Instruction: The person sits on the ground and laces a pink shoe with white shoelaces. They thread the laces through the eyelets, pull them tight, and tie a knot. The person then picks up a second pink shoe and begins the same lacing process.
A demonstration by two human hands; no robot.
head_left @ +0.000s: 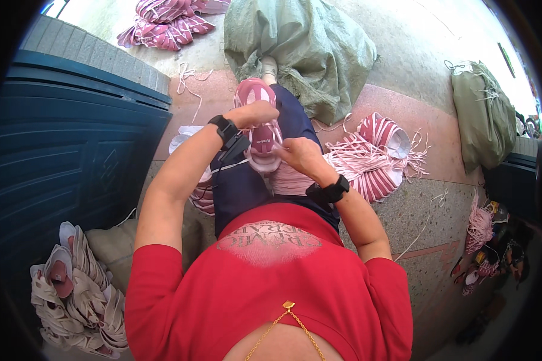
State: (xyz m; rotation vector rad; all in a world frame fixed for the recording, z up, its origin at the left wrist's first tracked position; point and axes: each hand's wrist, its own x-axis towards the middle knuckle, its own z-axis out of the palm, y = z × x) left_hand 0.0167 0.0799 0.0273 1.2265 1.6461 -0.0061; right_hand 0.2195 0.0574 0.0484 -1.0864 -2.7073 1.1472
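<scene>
A pink shoe upper with a darker tongue lies over my thighs, its toe pointing away from me. My left hand is closed across its middle, fingers curled at the lacing; the fingertips are partly hidden. At the shoe's right side, my right hand pinches what looks like a pale shoelace near the collar. Beneath that hand, a bundle of pink shoelaces rests on my lap. Right of my leg lie striped pink shoe uppers with loose lace ends; more pink and white uppers show by my left thigh.
A green woven sack lies ahead over the paving, another sack stands far right. Pink uppers are heaped at the far left. A blue metal door flanks my left, beige uppers below it. Laces and shoes lie right.
</scene>
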